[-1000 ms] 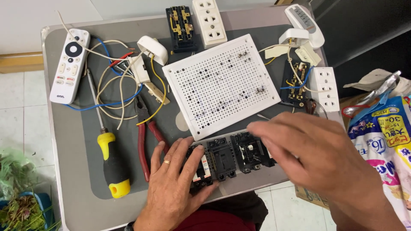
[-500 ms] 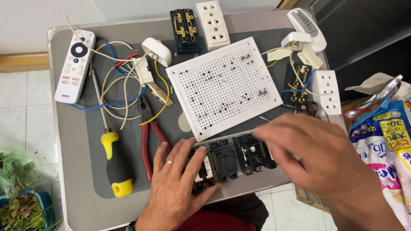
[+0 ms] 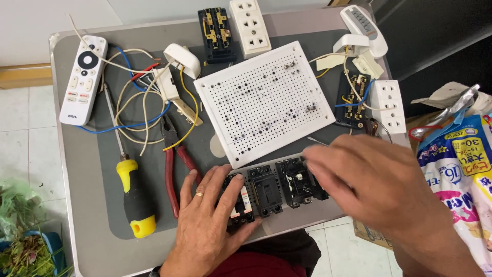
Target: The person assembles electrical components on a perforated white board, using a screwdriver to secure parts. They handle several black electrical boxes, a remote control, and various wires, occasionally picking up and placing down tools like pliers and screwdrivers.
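A row of black switch modules lies on a white strip at the table's near edge. My left hand, with a ring on one finger, presses flat on the leftmost module and the table. My right hand hovers over the right end of the row, its fingers curled beside a thin metal tool; what the fingers grip is hidden. Just beyond the modules lies a white perforated board, tilted.
Red-handled pliers and a yellow-and-black screwdriver lie left of my left hand. Tangled wires, a white remote, white sockets, a black terminal block and a printed bag at right surround the grey table.
My right hand has shifted slightly left over the right modules. The view has drifted a little; my left hand stays pressed on the left module.
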